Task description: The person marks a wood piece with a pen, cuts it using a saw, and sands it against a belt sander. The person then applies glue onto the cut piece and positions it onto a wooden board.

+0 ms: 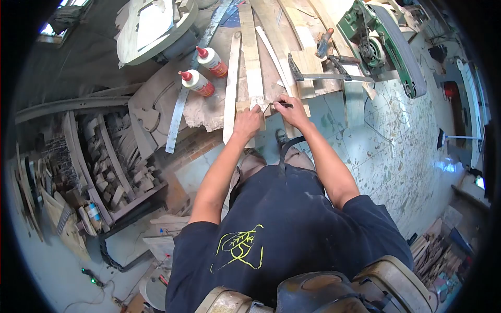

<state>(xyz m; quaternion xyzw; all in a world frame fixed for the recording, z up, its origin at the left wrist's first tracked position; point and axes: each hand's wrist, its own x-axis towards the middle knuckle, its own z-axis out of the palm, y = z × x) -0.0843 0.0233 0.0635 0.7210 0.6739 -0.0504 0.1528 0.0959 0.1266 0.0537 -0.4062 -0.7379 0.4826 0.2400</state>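
Observation:
Near the front edge of the workbench, my left hand has its fingers closed at the end of a pale wooden board. My right hand is just beside it, pinching a dark pen above the wood. The fingertips of both hands are close together, and small details between them are hard to make out. A narrow wooden strip lies left of the board, and a thin curved strip lies to its right.
Two white glue bottles with red caps stand left of my hands, beside a long metal strip. To the right are a bar clamp and a green belt sander. A rack of wood offcuts stands at lower left.

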